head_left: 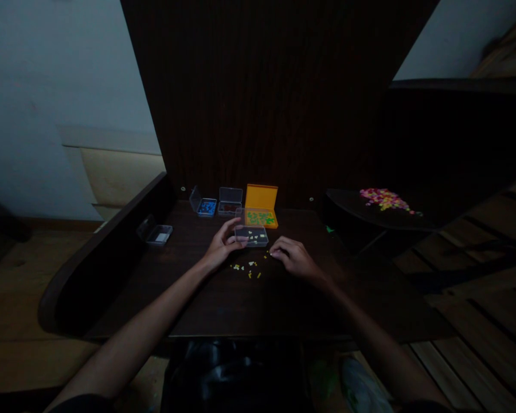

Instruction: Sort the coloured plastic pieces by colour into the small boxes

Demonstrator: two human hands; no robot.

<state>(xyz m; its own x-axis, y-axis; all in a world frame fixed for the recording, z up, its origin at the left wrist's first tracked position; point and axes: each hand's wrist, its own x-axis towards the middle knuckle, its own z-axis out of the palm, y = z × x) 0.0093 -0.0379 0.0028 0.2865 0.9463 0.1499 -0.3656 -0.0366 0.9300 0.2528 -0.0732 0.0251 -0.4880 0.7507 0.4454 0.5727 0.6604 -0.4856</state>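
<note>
My left hand (223, 245) grips the left end of a clear plastic box (263, 243), thumb in front and fingers behind. Its lid stands raised at the back, and a few small pale pieces lie inside. Just right of the box, my right hand (293, 256) is closed in a pinch low over the tabletop; whatever its fingertips hold is too small to make out. Small white pieces (236, 267) and yellow pieces (258, 275) lie scattered on the dark wood in front of the box, between my hands.
Behind the box stand an open orange case (261, 198) with green pieces, a clear box with blue pieces (207, 207) and another clear box (230, 195). A small clear box (159, 234) is at left. Colourful pieces (387, 199) are heaped on a right-hand shelf.
</note>
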